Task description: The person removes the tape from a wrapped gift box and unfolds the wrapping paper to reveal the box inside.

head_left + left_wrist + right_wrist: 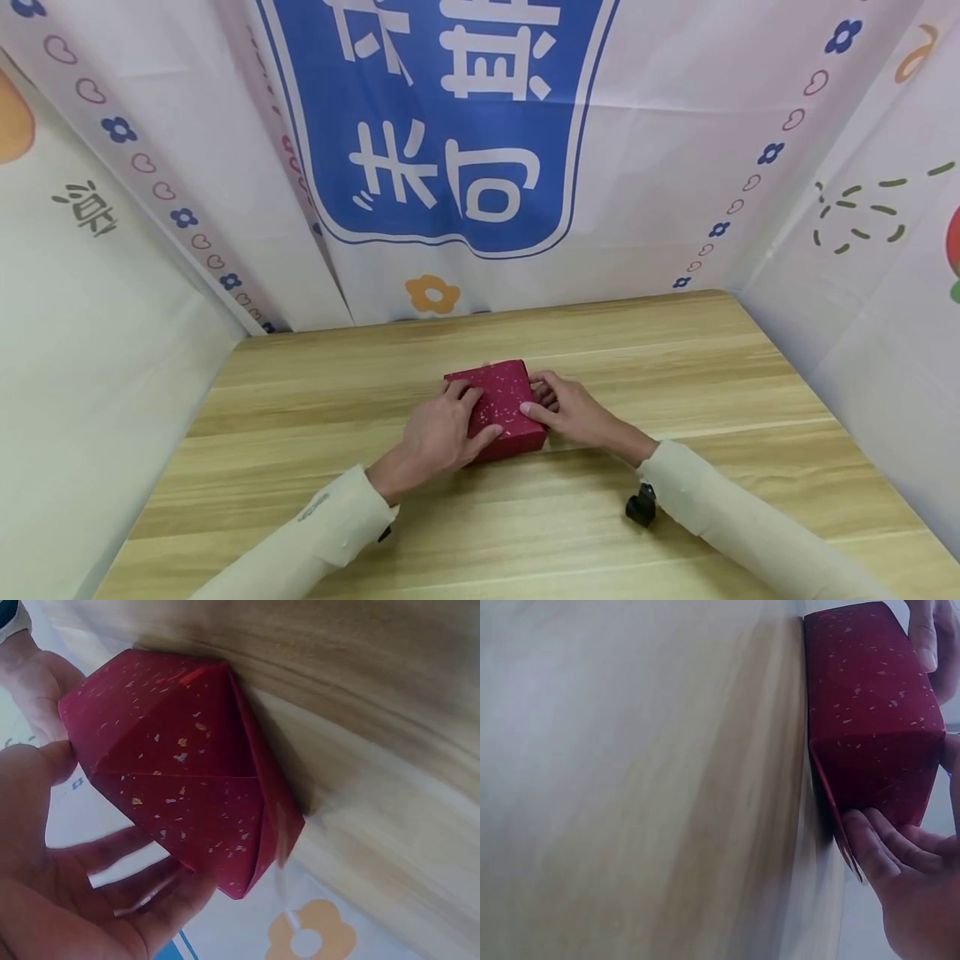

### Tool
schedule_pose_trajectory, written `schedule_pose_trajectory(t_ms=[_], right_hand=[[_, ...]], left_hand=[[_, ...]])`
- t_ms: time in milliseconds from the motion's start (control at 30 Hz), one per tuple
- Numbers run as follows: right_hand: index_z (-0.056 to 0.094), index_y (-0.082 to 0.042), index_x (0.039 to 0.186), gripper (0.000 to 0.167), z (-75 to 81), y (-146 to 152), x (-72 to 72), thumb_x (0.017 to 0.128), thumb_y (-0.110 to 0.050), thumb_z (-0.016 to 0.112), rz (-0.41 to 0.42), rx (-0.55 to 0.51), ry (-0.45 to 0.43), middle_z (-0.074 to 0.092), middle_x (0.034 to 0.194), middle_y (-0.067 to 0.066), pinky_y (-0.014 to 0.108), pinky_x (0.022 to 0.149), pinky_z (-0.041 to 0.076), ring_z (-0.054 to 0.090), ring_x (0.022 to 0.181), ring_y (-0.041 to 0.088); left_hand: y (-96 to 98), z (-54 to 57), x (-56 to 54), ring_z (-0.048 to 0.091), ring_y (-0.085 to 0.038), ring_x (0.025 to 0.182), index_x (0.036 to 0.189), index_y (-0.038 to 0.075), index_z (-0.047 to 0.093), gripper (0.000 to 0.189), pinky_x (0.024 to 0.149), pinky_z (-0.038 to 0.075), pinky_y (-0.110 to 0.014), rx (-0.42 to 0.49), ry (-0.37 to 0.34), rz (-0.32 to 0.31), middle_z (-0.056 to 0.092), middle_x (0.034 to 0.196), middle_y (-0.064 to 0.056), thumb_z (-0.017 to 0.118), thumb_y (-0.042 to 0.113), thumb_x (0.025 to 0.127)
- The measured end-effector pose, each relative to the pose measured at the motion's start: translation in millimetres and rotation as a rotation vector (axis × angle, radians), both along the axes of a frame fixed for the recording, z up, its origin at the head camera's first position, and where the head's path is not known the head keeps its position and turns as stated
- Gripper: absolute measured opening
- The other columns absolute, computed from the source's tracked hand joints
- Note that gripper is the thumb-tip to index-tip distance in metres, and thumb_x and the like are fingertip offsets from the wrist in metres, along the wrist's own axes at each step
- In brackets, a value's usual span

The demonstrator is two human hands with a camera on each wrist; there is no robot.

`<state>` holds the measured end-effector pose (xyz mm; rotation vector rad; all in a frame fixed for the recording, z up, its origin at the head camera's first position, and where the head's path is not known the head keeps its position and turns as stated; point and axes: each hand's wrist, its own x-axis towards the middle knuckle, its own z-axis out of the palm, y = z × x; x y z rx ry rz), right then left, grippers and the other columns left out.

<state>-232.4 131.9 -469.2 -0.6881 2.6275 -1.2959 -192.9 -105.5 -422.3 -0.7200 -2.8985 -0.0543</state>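
Observation:
A box wrapped in dark red paper with pale flecks [502, 400] sits on the table between both hands. My left hand [438, 433] spans its left part, with bent fingers over the far-left edge and the thumb on top near the front. The left end of the paper [187, 750] is folded into slanting creases, with a loose flap beside the tabletop. At the right end, my right hand [573, 408] rests its thumb on the top edge. In the right wrist view, the right fingers [885, 847] press into the end fold, above an outstanding lower flap [836, 814].
The wood-grain table [300, 417] extends around the box. A white printed cloth [637, 208] hangs behind it, with similar cloth at both sides. A small black device [641, 504] hangs by the right sleeve [720, 500].

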Motion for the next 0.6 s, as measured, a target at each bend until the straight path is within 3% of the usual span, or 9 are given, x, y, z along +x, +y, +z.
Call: schedule_pose_trajectory(t_ms=[133,333,467,600], right_hand=[[0.05,-0.002,0.137,0.055,0.1,1,0.3,0.097,-0.039,0.06,-0.017,0.012,-0.022,0.068,0.109,0.008,0.03,0.084,0.056,0.066,0.095,0.014],[0.055,0.0,0.136,0.056,-0.4,0,2.1,0.096,-0.039,0.062,-0.042,-0.004,-0.053,0.071,0.11,0.009,0.026,0.081,0.057,0.068,0.095,0.015],[0.055,-0.001,0.137,0.056,-1.9,-1,5.4,0.098,-0.04,0.059,-0.074,0.027,-0.023,0.07,0.12,0.013,0.033,0.088,0.057,0.069,0.102,0.018],[0.053,-0.001,0.139,0.059,-3.9,1,9.4,0.099,-0.044,0.054,-0.07,0.053,0.013,0.065,0.129,0.015,0.04,0.095,0.054,0.068,0.109,0.022]], left_hand=[[-4.5,-2.6,3.3,0.059,-0.034,0.119,0.126,0.002,0.062,0.069,0.094,0.056,-0.043,0.067,0.023,0.05,0.062,0.128,-0.017,0.062,0.06,0.088],[-7.9,-8.4,6.0,0.058,-0.034,0.121,0.13,-0.001,0.06,0.072,0.099,0.053,-0.044,0.14,0.025,0.066,0.059,0.132,-0.021,0.064,0.057,0.089],[-8.5,-11.4,8.4,0.057,-0.035,0.123,0.134,-0.003,0.056,0.071,0.101,0.051,-0.045,0.207,-0.01,0.073,0.054,0.137,-0.023,0.064,0.053,0.09],[-9.6,-13.8,10.1,0.052,-0.036,0.129,0.139,-0.005,0.049,0.073,0.105,0.048,-0.047,0.312,-0.09,0.095,0.046,0.144,-0.024,0.065,0.048,0.091]])
